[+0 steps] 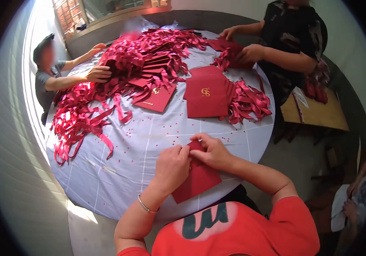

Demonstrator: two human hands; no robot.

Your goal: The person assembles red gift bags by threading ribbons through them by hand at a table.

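Note:
In the head view, a red paper bag point(200, 181) lies flat near the table edge in front of me. My left hand point(172, 167) is closed on its upper left side, fingers curled under. My right hand point(212, 152) grips the top edge, thumb and bent fingers close to my left hand. What lies between the fingertips is hidden. Beyond my hands sits a stack of red bags point(206, 91) with a gold emblem, its red ribbon handles point(249, 102) spilling to the right. Another red bag point(157, 98) with gold print rests left of that stack.
A big heap of red ribbons and bags point(140, 55) covers the far left of the round table point(149, 179). Small red dots are scattered over the cloth. One co-worker's hands point(99, 73) touch the heap; another's hands point(251, 54) hold red bags. A wooden table point(328, 112) stands right.

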